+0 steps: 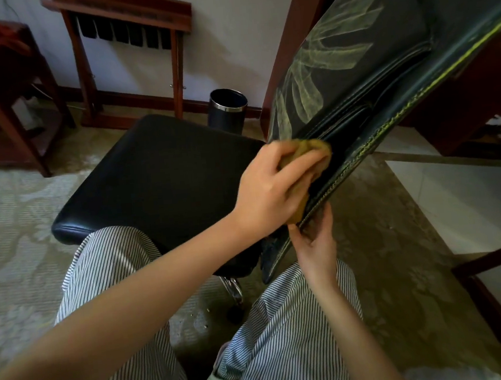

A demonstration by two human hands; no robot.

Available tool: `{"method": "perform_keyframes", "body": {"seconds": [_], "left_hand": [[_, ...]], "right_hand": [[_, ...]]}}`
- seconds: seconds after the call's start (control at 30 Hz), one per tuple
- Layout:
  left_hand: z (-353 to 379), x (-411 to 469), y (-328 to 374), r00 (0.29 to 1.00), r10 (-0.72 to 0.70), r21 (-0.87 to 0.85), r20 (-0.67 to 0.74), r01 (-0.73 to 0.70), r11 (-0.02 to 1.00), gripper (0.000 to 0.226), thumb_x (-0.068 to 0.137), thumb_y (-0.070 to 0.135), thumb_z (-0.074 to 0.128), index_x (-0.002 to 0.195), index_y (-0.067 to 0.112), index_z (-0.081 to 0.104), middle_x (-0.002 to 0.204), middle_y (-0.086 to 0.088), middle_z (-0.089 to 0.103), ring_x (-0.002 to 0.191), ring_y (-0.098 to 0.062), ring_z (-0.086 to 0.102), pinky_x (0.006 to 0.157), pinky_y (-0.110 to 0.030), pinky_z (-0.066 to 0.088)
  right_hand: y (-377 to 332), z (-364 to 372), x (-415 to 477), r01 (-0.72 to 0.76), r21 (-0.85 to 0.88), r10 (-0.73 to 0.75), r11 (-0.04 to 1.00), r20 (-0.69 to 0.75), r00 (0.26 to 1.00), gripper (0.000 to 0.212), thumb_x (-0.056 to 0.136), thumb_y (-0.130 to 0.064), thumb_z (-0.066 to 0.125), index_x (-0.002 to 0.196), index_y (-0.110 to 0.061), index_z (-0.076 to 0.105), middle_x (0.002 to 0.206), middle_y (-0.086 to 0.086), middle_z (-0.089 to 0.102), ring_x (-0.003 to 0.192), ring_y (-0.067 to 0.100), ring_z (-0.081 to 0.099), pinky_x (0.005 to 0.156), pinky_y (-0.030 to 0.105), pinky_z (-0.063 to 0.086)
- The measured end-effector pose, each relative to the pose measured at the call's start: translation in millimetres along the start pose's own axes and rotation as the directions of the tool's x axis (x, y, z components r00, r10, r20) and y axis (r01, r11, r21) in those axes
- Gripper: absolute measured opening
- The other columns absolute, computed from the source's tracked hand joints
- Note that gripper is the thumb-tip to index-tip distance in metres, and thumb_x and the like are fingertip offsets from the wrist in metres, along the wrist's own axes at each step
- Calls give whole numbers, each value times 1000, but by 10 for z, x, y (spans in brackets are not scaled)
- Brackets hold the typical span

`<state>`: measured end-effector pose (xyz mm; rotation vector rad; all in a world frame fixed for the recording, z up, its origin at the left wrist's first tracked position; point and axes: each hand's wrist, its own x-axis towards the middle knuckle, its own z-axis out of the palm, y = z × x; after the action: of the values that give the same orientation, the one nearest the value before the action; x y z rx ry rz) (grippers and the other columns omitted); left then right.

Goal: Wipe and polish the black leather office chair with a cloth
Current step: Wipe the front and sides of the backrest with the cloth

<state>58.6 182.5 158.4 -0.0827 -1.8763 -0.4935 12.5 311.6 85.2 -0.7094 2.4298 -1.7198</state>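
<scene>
Patterned carpet (20, 240) covered the floor, with a dark bin (227, 108) by the wall (230, 40). Seen from the head, the chair (157, 173) stood before striped trousers (114, 277), its backrest (355, 89) tilted at the right. The left hand (271, 194) clutched a yellow cloth (300, 152) against the backrest's stitched edge. The right hand (314, 244) pinched that edge just below.

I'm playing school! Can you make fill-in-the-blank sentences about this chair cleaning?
1. The cloth in the left hand is ____.
2. The right hand holds the edge of the chair's ____.
3. The person's trousers are ____.
Missing words: yellow; backrest; striped.
</scene>
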Motion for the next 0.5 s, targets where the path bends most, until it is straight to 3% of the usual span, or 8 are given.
{"method": "perform_keyframes", "body": {"seconds": [0.2,0.5], "left_hand": [[143,338,115,995,48,53,92,-53,997,29,87,11,60,114,5,65,101,-19,60,82,-29,55,64,-41,48],[197,-498,-274,961,112,161,253,-157,974,28,83,10,63,111,9,66,102,-6,41,83,-23,45,65,-32,39]], "right_hand": [[4,9,0,-18,8,18,1000,0,1000,74,88,-10,63,148,-19,20,124,-10,46,92,-32,44,79,-1,40],[-14,1,-6,-20,-28,19,999,-11,1000,71,88,-11,63,146,-24,24,124,-14,48,92,-29,47,81,5,44]]}}
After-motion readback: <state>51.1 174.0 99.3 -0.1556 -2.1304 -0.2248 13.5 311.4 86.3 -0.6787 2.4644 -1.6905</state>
